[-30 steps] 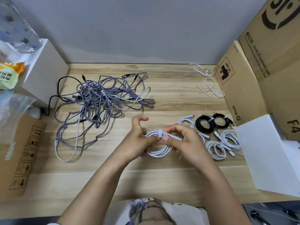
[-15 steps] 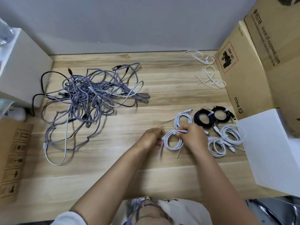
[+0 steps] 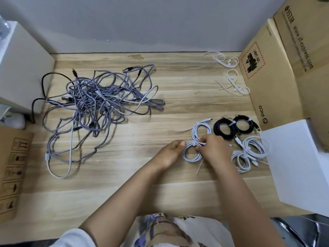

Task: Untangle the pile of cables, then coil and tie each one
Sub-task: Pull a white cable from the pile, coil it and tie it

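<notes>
Flat on the table, both hands [image 3: 194, 150] pinch white coil [image 3: 191, 154] (tied).

On the pale wooden table [image 3: 124, 175], both hands pinch a coiled white cable [image 3: 191, 154]: left hand [image 3: 170, 152], right hand [image 3: 213, 148]. A tangled grey braided cable pile [image 3: 99, 104] lies far left.
</notes>
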